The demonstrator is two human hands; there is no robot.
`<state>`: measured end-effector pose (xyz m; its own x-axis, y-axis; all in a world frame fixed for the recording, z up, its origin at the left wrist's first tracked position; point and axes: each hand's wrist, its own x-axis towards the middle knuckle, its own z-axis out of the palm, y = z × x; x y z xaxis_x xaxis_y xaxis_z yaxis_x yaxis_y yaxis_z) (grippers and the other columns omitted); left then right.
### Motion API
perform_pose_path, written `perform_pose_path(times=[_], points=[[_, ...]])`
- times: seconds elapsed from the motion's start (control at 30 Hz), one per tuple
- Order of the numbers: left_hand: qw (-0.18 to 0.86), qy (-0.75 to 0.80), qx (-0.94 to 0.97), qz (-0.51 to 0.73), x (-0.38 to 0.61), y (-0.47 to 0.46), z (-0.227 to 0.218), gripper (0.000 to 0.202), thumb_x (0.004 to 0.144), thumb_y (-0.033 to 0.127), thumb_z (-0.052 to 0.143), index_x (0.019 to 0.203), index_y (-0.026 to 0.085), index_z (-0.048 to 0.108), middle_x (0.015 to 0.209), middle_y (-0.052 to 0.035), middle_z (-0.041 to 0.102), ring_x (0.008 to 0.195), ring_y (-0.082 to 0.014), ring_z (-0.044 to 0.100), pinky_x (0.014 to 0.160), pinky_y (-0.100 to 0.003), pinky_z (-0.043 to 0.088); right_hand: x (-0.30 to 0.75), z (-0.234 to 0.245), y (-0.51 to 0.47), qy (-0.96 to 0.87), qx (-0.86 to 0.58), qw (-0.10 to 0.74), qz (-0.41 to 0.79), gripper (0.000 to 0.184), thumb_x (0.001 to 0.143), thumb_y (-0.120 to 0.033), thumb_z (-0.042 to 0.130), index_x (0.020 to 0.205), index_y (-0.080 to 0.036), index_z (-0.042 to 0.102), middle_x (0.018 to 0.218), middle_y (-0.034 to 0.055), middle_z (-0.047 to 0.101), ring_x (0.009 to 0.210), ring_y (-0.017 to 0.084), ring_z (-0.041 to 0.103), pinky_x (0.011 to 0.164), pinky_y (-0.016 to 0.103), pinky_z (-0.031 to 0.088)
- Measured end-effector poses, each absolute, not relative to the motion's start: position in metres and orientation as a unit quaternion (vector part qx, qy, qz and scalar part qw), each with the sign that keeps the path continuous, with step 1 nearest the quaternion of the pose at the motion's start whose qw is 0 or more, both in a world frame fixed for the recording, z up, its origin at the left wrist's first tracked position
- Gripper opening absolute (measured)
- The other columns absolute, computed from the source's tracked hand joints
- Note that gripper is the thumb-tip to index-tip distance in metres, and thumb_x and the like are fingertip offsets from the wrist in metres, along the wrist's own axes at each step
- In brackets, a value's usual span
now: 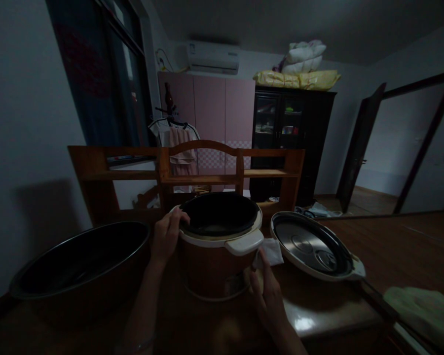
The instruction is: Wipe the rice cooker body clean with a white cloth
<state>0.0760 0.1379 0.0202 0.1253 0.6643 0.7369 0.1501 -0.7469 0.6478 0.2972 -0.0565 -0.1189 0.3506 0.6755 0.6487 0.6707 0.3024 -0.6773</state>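
An electric rice cooker [210,266] with a brown body and white rim stands in front of me on the table, its lid off and its inside dark. My left hand [166,234] grips its left rim, with fingertips curled over the edge. Below the white front handle, my right hand [267,286] pinches a white cloth or tissue [272,250] by the cooker's right side. The lid [307,241] lies to the right with its metal inner face up. To the left rests a large dark pot [85,281], its interior too dim to make out.
Behind the cooker rises a wooden shelf rack [203,180] along the table's far edge. A pale green cloth or bag [425,315] lies at the lower right. The wall [18,172] is close on the left. The room is dim.
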Motion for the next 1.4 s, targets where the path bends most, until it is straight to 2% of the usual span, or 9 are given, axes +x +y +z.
perform_pose_path(times=[0.17,0.4,0.5,0.63,0.73,0.83,1.0,1.23,1.4], points=[[0.212,0.285,0.719,0.597,0.076,0.139,0.02,0.047,0.098,0.045,0.034,0.069,0.02,0.062,0.091,-0.0027,0.07,0.089,-0.0173,0.063,0.094,-0.028,0.042,0.297,-0.12,-0.058,-0.583,-0.584,0.564,-0.024,0.057,0.105,-0.042,0.036,0.156,-0.023,0.019,0.157,0.0065,0.026,0.145,0.024,0.023,0.117,0.043,0.027],[0.209,0.28,0.719,0.6,0.077,0.138,0.021,0.047,0.099,0.043,0.033,0.068,0.02,0.062,0.09,-0.0027,0.071,0.089,-0.0172,0.063,0.095,-0.029,0.042,0.297,-0.119,-0.052,-0.557,-0.604,0.569,0.03,0.059,0.106,-0.045,0.03,0.158,-0.024,0.01,0.158,0.0036,0.023,0.146,0.021,0.02,0.119,0.04,0.023],[0.21,0.277,0.719,0.602,0.077,0.136,0.022,0.047,0.098,0.043,0.034,0.068,0.02,0.062,0.09,-0.0029,0.071,0.089,-0.0171,0.063,0.095,-0.029,0.042,0.299,-0.12,-0.049,-0.543,-0.614,0.572,0.045,0.059,0.106,-0.046,0.029,0.158,-0.025,0.01,0.158,0.0034,0.024,0.145,0.02,0.023,0.117,0.04,0.026],[0.213,0.273,0.72,0.601,0.077,0.135,0.023,0.047,0.099,0.044,0.034,0.069,0.02,0.061,0.088,-0.0025,0.069,0.089,-0.017,0.063,0.094,-0.028,0.042,0.299,-0.123,-0.045,-0.522,-0.619,0.583,0.067,0.061,0.105,-0.049,0.033,0.157,-0.023,0.015,0.156,0.0062,0.028,0.144,0.02,0.027,0.117,0.039,0.027],[0.212,0.279,0.718,0.601,0.077,0.134,0.023,0.047,0.098,0.044,0.034,0.069,0.021,0.061,0.087,-0.0024,0.069,0.088,-0.017,0.063,0.094,-0.028,0.042,0.296,-0.119,-0.046,-0.513,-0.614,0.597,0.069,0.064,0.105,-0.049,0.034,0.158,-0.022,0.01,0.157,0.0079,0.027,0.144,0.021,0.025,0.119,0.041,0.024],[0.211,0.283,0.716,0.603,0.077,0.134,0.023,0.047,0.098,0.044,0.033,0.068,0.021,0.062,0.088,-0.0027,0.07,0.088,-0.0173,0.063,0.094,-0.028,0.043,0.293,-0.113,-0.05,-0.511,-0.6,0.612,0.066,0.065,0.104,-0.048,0.036,0.157,-0.022,0.008,0.155,0.0098,0.03,0.143,0.023,0.029,0.117,0.042,0.029],[0.211,0.279,0.718,0.602,0.078,0.133,0.023,0.048,0.098,0.046,0.033,0.069,0.021,0.061,0.088,-0.0033,0.069,0.089,-0.018,0.063,0.095,-0.029,0.043,0.294,-0.115,-0.051,-0.502,-0.613,0.606,0.075,0.06,0.104,-0.048,0.035,0.154,-0.021,0.016,0.144,0.0127,0.045,0.138,0.025,0.038,0.111,0.042,0.037],[0.21,0.287,0.716,0.601,0.077,0.134,0.022,0.048,0.099,0.045,0.033,0.069,0.021,0.061,0.089,-0.0028,0.07,0.088,-0.0176,0.063,0.091,-0.028,0.044,0.298,-0.124,-0.047,-0.508,-0.622,0.59,0.077,0.055,0.103,-0.052,0.036,0.148,-0.021,0.027,0.139,0.0137,0.05,0.135,0.026,0.041,0.11,0.044,0.036],[0.211,0.273,0.72,0.602,0.077,0.136,0.022,0.048,0.099,0.045,0.034,0.069,0.02,0.061,0.09,-0.003,0.07,0.088,-0.0173,0.063,0.095,-0.029,0.042,0.303,-0.13,-0.042,-0.508,-0.655,0.557,0.054,0.062,0.103,-0.055,0.034,0.149,-0.015,0.029,0.15,0.0177,0.037,0.139,0.028,0.036,0.112,0.045,0.033]])
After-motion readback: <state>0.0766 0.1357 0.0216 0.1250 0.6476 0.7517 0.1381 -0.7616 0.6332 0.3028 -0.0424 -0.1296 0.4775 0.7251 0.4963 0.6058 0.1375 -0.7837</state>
